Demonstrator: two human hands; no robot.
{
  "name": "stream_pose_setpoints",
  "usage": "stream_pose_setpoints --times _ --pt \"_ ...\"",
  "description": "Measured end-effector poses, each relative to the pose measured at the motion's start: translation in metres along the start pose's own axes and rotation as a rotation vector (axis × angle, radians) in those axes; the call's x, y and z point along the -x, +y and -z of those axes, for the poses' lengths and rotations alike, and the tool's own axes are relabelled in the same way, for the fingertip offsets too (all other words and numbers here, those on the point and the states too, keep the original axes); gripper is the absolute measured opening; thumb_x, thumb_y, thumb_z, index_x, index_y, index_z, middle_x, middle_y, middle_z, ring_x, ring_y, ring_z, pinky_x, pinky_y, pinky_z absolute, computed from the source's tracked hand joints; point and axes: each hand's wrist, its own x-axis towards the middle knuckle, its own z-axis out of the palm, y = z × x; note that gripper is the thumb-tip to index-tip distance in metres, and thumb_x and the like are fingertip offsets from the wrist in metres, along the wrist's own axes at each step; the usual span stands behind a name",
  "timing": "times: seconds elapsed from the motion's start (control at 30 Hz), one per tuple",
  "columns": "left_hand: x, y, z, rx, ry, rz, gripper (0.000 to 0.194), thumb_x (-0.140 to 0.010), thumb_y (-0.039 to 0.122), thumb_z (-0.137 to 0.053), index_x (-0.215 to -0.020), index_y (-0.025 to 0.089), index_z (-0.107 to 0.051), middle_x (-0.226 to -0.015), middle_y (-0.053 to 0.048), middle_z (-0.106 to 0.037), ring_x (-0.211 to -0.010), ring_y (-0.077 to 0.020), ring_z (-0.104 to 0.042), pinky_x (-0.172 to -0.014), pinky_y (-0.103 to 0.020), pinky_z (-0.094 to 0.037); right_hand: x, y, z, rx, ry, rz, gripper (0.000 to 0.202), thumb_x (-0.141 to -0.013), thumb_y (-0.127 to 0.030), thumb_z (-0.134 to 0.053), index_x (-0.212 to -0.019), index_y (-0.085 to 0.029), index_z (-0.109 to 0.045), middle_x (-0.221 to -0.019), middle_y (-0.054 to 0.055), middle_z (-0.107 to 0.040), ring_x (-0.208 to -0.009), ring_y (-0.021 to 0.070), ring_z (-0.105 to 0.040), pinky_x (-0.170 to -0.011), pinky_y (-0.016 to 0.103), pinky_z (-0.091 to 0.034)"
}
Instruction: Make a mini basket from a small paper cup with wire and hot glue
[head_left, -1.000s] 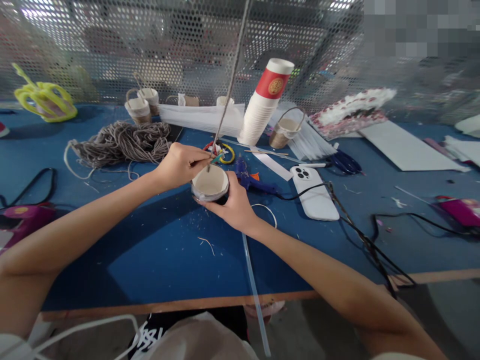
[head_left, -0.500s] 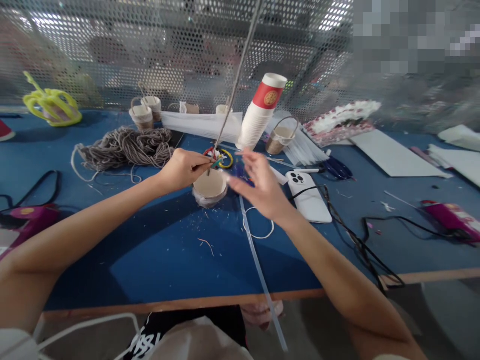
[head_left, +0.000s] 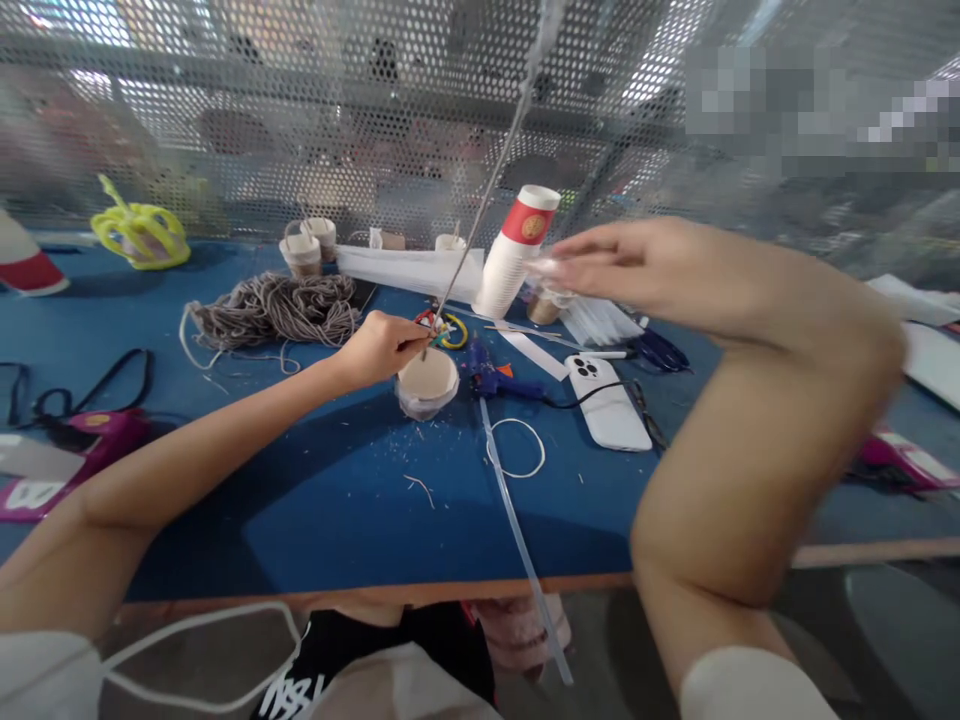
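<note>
My left hand (head_left: 386, 345) is closed in a pinch on a thin grey cord (head_left: 484, 200) at the rim of a small cut-down paper cup (head_left: 427, 383). From that pinch the cord slants up and right, out of the top of the view. The cup stands upright with its pale inside showing. My right hand (head_left: 637, 268) is raised at the right, its fingers stretched leftward and slightly blurred. It is nearest the leaning stack of paper cups (head_left: 501, 275) and partly covers a small cup with a handle (head_left: 544, 308).
A blue glue gun (head_left: 499, 382) lies right of the cup, with a clear glue stick (head_left: 521, 530) reaching past the table edge. Nearby are a white phone (head_left: 611, 405), a white loop (head_left: 517, 447), and a heap of grey yarn (head_left: 281, 308). Magenta tools (head_left: 105, 450) lie far left.
My right hand has moved up and right, away from the cup and cord, uncovering the glue gun. My left hand stays pinched at the cup rim. The view has shifted slightly.
</note>
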Motion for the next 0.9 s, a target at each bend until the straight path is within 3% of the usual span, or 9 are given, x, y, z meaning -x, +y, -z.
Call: stream_pose_setpoints --times 0.07,0.13,0.27,0.37,0.5,0.67,0.77,0.9 --pt "0.000 0.000 0.000 0.008 0.005 -0.001 0.030 -0.085 0.020 -0.046 -0.070 0.011 -0.070 -0.066 -0.008 -0.073 -0.056 -0.0123 -0.067 -0.050 -0.019 -0.049 -0.013 0.005 -0.004 0.139 0.069 -0.138 0.037 -0.066 -0.051 -0.070 -0.092 -0.025 -0.068 -0.089 0.009 -0.072 -0.089 0.0331 -0.065 -0.086 0.052 -0.049" --pt "-0.001 0.001 0.001 0.004 0.001 0.007 0.029 -0.086 0.020 -0.046 -0.073 0.012 -0.071 -0.068 -0.008 -0.073 -0.059 -0.0122 -0.068 -0.051 -0.019 -0.050 -0.022 0.008 -0.011 0.105 -0.005 -0.215 0.039 -0.066 -0.051 -0.070 -0.092 -0.022 -0.066 -0.088 0.010 -0.071 -0.085 0.0313 -0.066 -0.083 0.050 -0.051" --pt "-0.002 0.001 0.002 0.003 -0.019 -0.005 0.027 -0.085 0.021 -0.048 -0.076 0.012 -0.072 -0.070 -0.007 -0.074 -0.060 -0.0119 -0.069 -0.052 -0.018 -0.050 -0.030 0.012 -0.024 0.058 -0.215 -0.136 0.040 -0.063 -0.048 -0.072 -0.093 -0.021 -0.066 -0.086 0.007 -0.071 -0.082 0.0253 -0.066 -0.074 0.041 -0.054" --pt "-0.002 0.000 0.003 -0.013 -0.019 -0.018 0.026 -0.085 0.020 -0.049 -0.075 0.012 -0.071 -0.067 -0.008 -0.073 -0.055 -0.0116 -0.067 -0.048 -0.018 -0.047 -0.032 0.018 -0.028 0.130 -0.250 -0.066 0.034 -0.060 -0.044 -0.077 -0.084 -0.021 -0.069 -0.074 0.004 -0.068 -0.076 0.0239 -0.066 -0.070 0.041 -0.053" --pt "-0.002 0.000 0.003 -0.044 -0.007 -0.018 0.027 -0.085 0.021 -0.048 -0.072 0.013 -0.071 -0.061 -0.006 -0.071 -0.051 -0.0103 -0.065 -0.046 -0.018 -0.044 -0.036 0.027 -0.034 -0.026 -0.115 0.088 0.026 -0.058 -0.035 -0.080 -0.077 -0.021 -0.070 -0.069 0.003 -0.065 -0.080 0.0251 -0.064 -0.075 0.044 -0.052" --pt "-0.002 0.001 0.003 -0.036 0.018 -0.038 0.026 -0.084 0.019 -0.049 -0.070 0.013 -0.070 -0.060 -0.006 -0.071 -0.050 -0.0097 -0.063 -0.046 -0.017 -0.044 -0.047 0.021 -0.058 -0.166 0.165 0.245 0.048 -0.061 -0.041 -0.078 -0.102 -0.019 -0.065 -0.096 0.007 -0.068 -0.096 0.0261 -0.062 -0.085 0.045 -0.051" --pt "-0.002 0.001 0.003 -0.036 0.021 -0.022 0.025 -0.084 0.019 -0.050 -0.071 0.013 -0.071 -0.060 -0.006 -0.071 -0.050 -0.0095 -0.063 -0.046 -0.017 -0.045 -0.051 0.011 -0.071 -0.181 0.158 0.339 0.048 -0.066 -0.046 -0.073 -0.106 -0.020 -0.064 -0.105 0.006 -0.067 -0.101 0.0237 -0.061 -0.090 0.042 -0.049" --pt "-0.001 0.001 0.002 -0.033 0.022 -0.015 0.026 -0.084 0.019 -0.051 -0.067 0.013 -0.070 -0.060 -0.006 -0.070 -0.048 -0.0094 -0.062 -0.046 -0.018 -0.045 -0.051 0.002 -0.075 -0.221 0.156 0.386 0.040 -0.070 -0.049 -0.068 -0.098 -0.020 -0.067 -0.102 0.005 -0.068 -0.098 0.0205 -0.062 -0.090 0.035 -0.050"
